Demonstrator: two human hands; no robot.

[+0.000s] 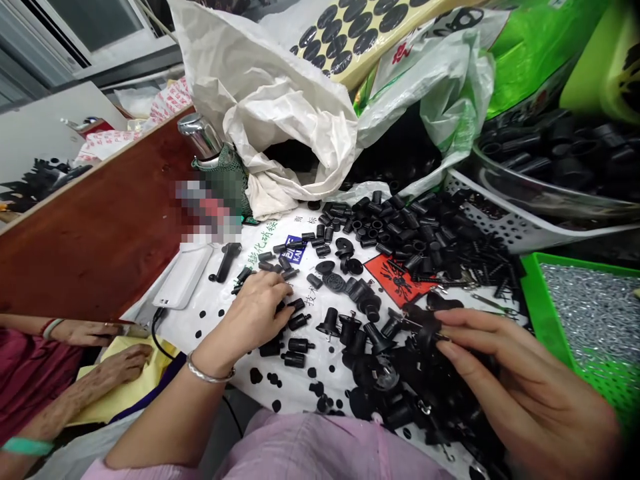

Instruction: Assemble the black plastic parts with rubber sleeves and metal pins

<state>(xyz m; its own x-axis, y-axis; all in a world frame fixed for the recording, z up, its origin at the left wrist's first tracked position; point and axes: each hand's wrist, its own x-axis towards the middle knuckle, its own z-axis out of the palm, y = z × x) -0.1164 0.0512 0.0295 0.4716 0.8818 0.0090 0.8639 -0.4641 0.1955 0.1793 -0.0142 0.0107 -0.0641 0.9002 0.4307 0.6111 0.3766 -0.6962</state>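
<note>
Black plastic parts (400, 233) mostly lie loose in heaps — your left hand (257, 310) picks at small caps (295, 323), your right hand (505, 373) pinches one piece (425, 337).

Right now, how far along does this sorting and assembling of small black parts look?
Done: a few assembled black pieces stand mid-sheet. In hand: the left hand is on small black cylinders and the right hand pinches a black part. Left: a large heap of loose tubes and a green tray of metal bits.
</note>
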